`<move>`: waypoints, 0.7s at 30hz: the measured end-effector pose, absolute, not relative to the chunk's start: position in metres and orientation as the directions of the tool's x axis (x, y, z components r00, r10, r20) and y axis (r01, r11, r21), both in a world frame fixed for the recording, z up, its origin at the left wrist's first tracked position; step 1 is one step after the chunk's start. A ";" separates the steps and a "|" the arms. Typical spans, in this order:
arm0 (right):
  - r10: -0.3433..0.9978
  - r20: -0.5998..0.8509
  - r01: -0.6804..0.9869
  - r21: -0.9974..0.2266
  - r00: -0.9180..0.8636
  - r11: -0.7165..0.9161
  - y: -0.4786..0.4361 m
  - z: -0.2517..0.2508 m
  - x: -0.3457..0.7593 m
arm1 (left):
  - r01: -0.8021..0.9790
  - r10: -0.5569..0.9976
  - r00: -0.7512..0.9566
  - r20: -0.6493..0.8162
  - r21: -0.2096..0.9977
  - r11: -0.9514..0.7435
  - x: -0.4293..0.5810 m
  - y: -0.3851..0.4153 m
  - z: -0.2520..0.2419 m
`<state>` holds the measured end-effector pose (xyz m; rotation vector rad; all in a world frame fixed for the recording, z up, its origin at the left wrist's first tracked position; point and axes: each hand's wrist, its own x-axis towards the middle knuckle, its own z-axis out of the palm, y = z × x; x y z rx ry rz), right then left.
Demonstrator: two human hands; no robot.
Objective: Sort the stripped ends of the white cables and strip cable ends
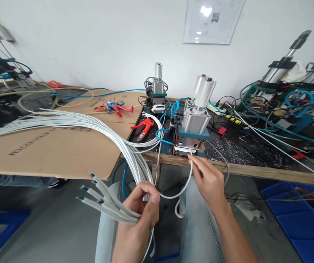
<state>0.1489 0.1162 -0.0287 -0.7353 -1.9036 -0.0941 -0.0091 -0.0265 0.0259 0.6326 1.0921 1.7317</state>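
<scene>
My left hand [143, 212] is closed around a bundle of white cables [118, 140]. Several stripped ends [91, 190] with dark and green tips stick out to the left of its fingers. The bundle arches from the hand over the cardboard toward the far left. With a pinch of thumb and fingers, my right hand [207, 179] holds a single white cable [182, 191] near its end. That end reaches the front slot of a pneumatic press [195, 117] at the table edge; its tip is hidden there. The single cable loops down toward my left hand.
A red air gun [143, 128] lies left of the press, by a smaller press [158, 89]. Red-and-blue pliers [117, 107] rest on the cardboard sheet [63, 155]. Other machines [280, 87] and hoses stand at right. A blue bin [296, 219] sits below the wooden table edge [255, 170].
</scene>
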 end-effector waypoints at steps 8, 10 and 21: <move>0.439 0.853 0.551 -0.231 -0.281 0.802 0.117 -0.030 0.150 | -0.362 0.932 -0.357 -0.055 0.928 -0.084 -0.015 -0.031 0.014; 0.443 0.851 0.561 -0.227 -0.284 0.796 0.117 -0.029 0.150 | -0.375 0.919 -0.391 -0.056 0.921 -0.103 -0.013 -0.031 0.015; 0.503 0.832 0.619 -0.271 -0.235 0.737 0.114 -0.025 0.146 | -0.292 0.888 -0.456 0.057 0.933 -0.210 -0.014 -0.031 0.021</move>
